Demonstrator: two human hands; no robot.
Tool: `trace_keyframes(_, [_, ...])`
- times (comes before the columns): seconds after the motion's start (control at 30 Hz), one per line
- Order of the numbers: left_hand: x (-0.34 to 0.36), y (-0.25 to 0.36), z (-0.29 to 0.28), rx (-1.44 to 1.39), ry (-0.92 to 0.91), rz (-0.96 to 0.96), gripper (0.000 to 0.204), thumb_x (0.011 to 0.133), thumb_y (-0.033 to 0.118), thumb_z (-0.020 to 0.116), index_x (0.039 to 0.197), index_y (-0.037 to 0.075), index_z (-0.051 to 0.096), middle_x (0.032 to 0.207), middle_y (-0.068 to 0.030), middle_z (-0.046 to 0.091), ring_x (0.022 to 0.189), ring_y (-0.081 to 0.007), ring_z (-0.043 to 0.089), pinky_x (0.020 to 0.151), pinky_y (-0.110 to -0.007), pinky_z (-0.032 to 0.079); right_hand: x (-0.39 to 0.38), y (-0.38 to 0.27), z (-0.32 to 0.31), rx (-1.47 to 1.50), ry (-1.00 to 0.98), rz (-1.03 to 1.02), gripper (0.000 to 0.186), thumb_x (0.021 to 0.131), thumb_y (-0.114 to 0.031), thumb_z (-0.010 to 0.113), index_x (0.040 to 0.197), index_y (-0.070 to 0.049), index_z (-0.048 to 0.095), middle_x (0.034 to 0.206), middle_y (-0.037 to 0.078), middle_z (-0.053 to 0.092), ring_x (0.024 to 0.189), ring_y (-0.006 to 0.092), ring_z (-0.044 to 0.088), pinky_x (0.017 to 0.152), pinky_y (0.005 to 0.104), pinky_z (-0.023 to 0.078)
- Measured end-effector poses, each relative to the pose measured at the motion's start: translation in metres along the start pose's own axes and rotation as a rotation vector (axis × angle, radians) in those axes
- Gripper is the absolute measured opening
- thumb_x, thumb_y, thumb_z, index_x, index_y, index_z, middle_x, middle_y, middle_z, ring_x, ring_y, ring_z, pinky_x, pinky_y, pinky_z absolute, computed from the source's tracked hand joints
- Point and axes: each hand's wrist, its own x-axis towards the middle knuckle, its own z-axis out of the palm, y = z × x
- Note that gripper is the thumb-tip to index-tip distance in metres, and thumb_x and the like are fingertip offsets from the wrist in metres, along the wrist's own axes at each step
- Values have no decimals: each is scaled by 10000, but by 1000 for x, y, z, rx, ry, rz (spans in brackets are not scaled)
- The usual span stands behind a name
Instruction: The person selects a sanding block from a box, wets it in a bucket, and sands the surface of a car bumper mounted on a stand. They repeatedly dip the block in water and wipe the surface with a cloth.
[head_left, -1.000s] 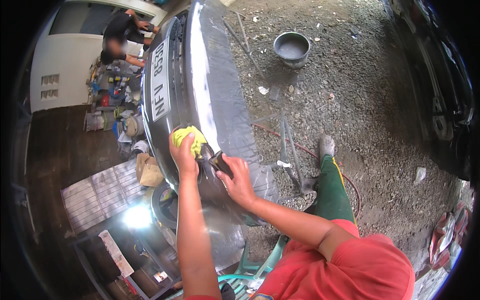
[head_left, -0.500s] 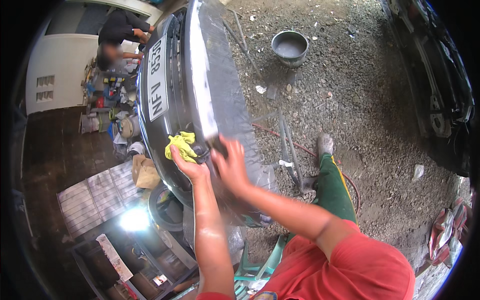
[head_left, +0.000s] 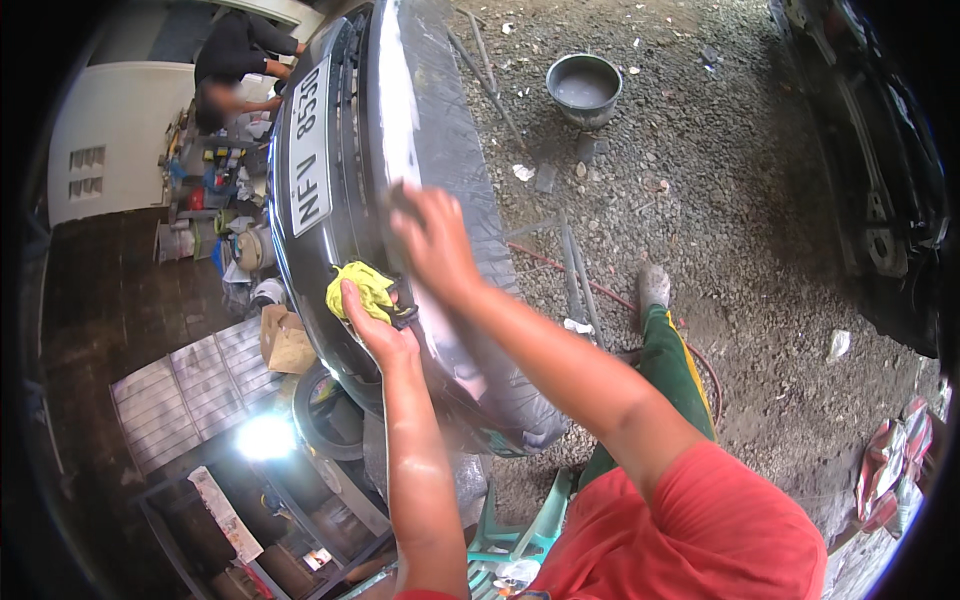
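Note:
A dark car bumper stretches away from me, with a whitish strip along its edge and a dull grey face to the right. My left hand is closed round a crumpled yellow cloth, resting against the bumper. Something dark shows below the cloth, its kind unclear. My right hand lies over the whitish strip, fingers bent on a small dark pad that is blurred and mostly covered.
On the gravel stands a dark bucket of greyish liquid. Metal stand legs and a red hose lie right of the bumper. Another dark car part is at far right. A person crouches at upper left. A green plastic stool is below.
My right hand has slid forward along the whitish strip, away from my left hand, uncovering the strip's nearer pale patch. The left hand with the yellow cloth has barely moved.

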Motion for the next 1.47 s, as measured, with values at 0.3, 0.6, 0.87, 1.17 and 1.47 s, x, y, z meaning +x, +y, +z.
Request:
trace_keyframes(0.3, [-1, 1, -14, 10, 138, -26, 469, 958, 514, 556, 1190, 107, 582, 1061, -22, 631, 920, -147, 614, 724, -303, 494, -101, -16, -22, -23, -117, -37, 412, 893, -159, 655, 1260, 17, 586, 1167, 191, 592, 1090, 381, 529, 968, 444, 396])
trace_keyframes(0.6, [-2, 0, -5, 119, 95, -70, 616, 998, 472, 493, 1427, 30, 471, 1429, -67, 508, 1290, -201, 497, 1078, -359, 380, -52, 20, -35, -135, -304, -139, 520, 900, -189, 669, 1401, -119, 549, 1311, 197, 545, 1159, 375, 517, 995, 472, 402])
trace_keyframes(0.87, [-7, 0, 9, 122, 149, -44, 577, 995, 439, 497, 1378, 8, 500, 1405, -119, 530, 1258, -223, 520, 1067, -383, 395, -58, 41, -58, -123, -296, -170, 529, 845, -143, 718, 1357, -193, 599, 1287, 158, 561, 1112, 358, 539, 945, 485, 431])
trace_keyframes(1.17, [-4, 19, -24, 516, -101, 182, 443, 890, 122, 638, 1311, 24, 538, 1165, -114, 620, 1015, -207, 620, 915, -333, 497, -138, 11, -91, -176, -428, -175, 511, 886, -144, 676, 1379, -223, 571, 1282, 137, 568, 1068, 360, 540, 921, 468, 435])
trace_keyframes(1.47, [-65, 22, -32, 1492, -312, 641, 645, 802, 196, 787, 1369, 78, 501, 1309, -164, 494, 1206, -357, 504, 1061, -469, 384, -41, 34, -35, -187, -219, -75, 459, 893, -186, 693, 1343, -173, 605, 1295, 131, 560, 1142, 345, 517, 963, 463, 423])
